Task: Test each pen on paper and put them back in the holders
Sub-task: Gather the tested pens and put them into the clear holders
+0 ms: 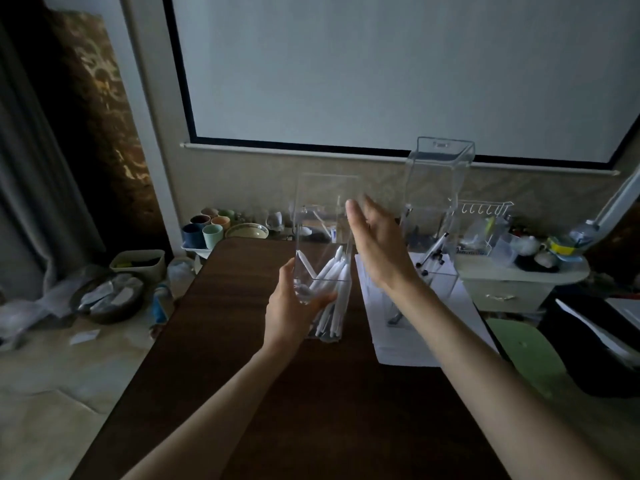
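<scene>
A tall clear holder (323, 202) stands on the dark wooden table (242, 375) and contains several white pens (332, 292). My left hand (294, 310) grips its lower part from the left. My right hand (375, 244) is held beside the holder's right wall with straight fingers and holds nothing. A second clear holder (436, 188) stands to the right on white paper sheets (415, 344), with dark pens (433, 252) leaning inside it.
Coloured cups (207, 230) and a bowl (246, 231) stand behind the table's far edge. A cluttered white side table (519, 271) is at the right, with a green stool (526, 351) below. A projection screen (381, 64) hangs behind.
</scene>
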A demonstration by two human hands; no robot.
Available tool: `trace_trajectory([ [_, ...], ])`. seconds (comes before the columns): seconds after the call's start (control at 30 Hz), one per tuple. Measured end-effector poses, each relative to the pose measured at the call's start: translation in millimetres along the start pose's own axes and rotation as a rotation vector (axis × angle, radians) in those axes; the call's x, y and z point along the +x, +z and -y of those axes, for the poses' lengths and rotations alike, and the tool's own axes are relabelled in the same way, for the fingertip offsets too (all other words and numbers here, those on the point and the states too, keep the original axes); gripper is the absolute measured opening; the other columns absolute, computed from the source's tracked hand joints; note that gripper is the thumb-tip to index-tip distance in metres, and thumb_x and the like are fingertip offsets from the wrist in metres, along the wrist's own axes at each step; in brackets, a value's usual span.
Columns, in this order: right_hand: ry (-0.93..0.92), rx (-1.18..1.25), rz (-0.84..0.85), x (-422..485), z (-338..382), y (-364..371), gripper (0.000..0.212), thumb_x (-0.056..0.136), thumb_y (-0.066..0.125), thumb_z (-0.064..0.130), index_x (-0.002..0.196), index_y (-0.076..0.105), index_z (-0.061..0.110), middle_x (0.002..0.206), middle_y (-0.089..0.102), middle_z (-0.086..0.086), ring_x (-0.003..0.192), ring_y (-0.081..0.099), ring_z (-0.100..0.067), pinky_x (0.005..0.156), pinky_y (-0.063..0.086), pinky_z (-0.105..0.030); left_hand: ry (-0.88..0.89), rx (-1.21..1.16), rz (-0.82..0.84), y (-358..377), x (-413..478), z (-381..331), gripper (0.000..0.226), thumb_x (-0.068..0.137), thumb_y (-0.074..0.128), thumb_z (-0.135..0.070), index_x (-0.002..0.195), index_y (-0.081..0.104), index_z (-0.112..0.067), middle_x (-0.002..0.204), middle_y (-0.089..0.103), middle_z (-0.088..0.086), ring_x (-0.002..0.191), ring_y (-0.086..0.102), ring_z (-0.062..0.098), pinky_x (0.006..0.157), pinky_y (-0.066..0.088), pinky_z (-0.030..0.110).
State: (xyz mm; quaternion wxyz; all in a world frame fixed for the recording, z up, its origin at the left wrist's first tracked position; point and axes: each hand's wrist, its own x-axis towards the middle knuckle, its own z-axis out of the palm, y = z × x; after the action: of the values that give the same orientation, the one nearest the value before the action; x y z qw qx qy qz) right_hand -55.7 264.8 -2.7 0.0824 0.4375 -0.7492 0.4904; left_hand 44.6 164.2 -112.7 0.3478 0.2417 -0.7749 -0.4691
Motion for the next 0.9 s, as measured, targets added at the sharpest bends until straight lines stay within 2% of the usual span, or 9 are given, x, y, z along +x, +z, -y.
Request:
trace_trajectory([
  [0.1,-0.028,-0.072,0.026,-28.3,-21.1,10.3,0.077,0.092,0.026,0.066,0.128,0.050,0.003,0.126,0.056,-0.004,0.122,0.048,-0.014,0.107,0.037,-0.041,0.015,0.002,0.001,-0.8,-0.3,0.0,0.093,0.055,0.073,-0.058,0.132,0.031,-0.027,0.096,0.067,0.001,0.078,0.066,0.010,0.068,0.057,0.029],
  [0.2,0.091,0.084,0.138,-51.3,-33.0,16.9,0.074,0.090,0.038,0.063,0.149,0.025,0.020,0.150,0.036,0.003,0.138,0.031,-0.007,0.114,0.028,-0.028,0.039,-0.003,0.000,-1.0,-1.0,0.5,0.092,0.055,0.072,-0.060,0.131,0.033,-0.025,0.099,0.067,0.000,0.078,0.067,0.009,0.068,0.058,0.038],
  [0.27,0.251,0.141,0.200,-58.1,-42.9,27.8,0.079,0.085,0.045,0.065,0.149,0.020,0.026,0.148,0.039,0.003,0.134,0.039,-0.011,0.109,0.035,-0.029,0.065,0.009,-0.001,-0.9,-0.5,2.7,0.093,0.056,0.072,-0.060,0.132,0.032,-0.026,0.101,0.066,-0.002,0.081,0.066,0.009,0.070,0.057,0.040],
  [0.37,0.336,0.163,0.182,-55.4,-55.6,49.0,0.092,0.072,0.041,0.083,0.142,0.035,0.024,0.135,0.055,-0.002,0.121,0.055,-0.017,0.101,0.046,-0.039,0.085,0.033,-0.009,-1.5,6.8,7.6,0.088,0.063,0.078,-0.046,0.134,0.032,-0.023,0.096,0.066,-0.003,0.079,0.066,0.009,0.069,0.057,0.038],
  [0.5,0.361,0.149,0.184,-28.2,-57.2,71.2,0.066,0.090,0.047,0.055,0.143,0.036,0.018,0.113,0.067,-0.010,0.097,0.067,-0.021,0.084,0.056,-0.041,0.072,0.045,0.001,-9.0,39.1,17.6,0.078,0.068,0.080,-0.030,0.130,0.035,-0.013,0.091,0.067,0.004,0.075,0.067,0.011,0.064,0.056,0.026],
  [0.6,0.355,0.187,0.177,-0.1,-60.8,87.5,0.066,0.091,0.052,0.048,0.145,0.034,0.014,0.135,0.055,-0.008,0.119,0.056,-0.019,0.097,0.049,-0.036,0.045,0.058,0.027,-17.7,69.4,25.1,0.074,0.070,0.079,-0.028,0.126,0.035,-0.011,0.085,0.067,0.003,0.073,0.067,0.013,0.061,0.052,0.019],
  [0.7,0.405,0.189,0.201,23.7,-67.6,101.0,0.064,0.090,0.055,0.047,0.143,0.039,0.014,0.138,0.052,-0.008,0.126,0.050,-0.023,0.102,0.044,-0.037,0.026,0.072,0.031,-21.8,93.3,33.6,0.069,0.071,0.078,-0.025,0.123,0.036,-0.009,0.082,0.066,0.001,0.071,0.066,0.010,0.060,0.052,0.019],
  [0.83,0.456,0.246,0.243,40.0,-61.6,102.6,0.064,0.091,0.055,0.044,0.145,0.035,0.015,0.143,0.047,-0.009,0.132,0.044,-0.025,0.107,0.039,-0.036,-0.004,0.086,0.046,-21.1,111.6,39.9,0.074,0.070,0.078,-0.025,0.127,0.033,-0.012,0.086,0.067,0.004,0.073,0.067,0.013,0.069,0.058,0.036],
  [0.9,0.486,0.253,0.282,34.6,-52.8,92.3,0.067,0.092,0.052,0.045,0.147,0.029,0.013,0.148,0.037,-0.007,0.136,0.036,-0.025,0.106,0.033,-0.030,-0.005,0.098,0.093,-25.7,111.6,41.1,0.087,0.068,0.078,-0.037,0.134,0.026,-0.014,0.096,0.065,0.009,0.079,0.067,0.016,0.075,0.057,0.042],
])
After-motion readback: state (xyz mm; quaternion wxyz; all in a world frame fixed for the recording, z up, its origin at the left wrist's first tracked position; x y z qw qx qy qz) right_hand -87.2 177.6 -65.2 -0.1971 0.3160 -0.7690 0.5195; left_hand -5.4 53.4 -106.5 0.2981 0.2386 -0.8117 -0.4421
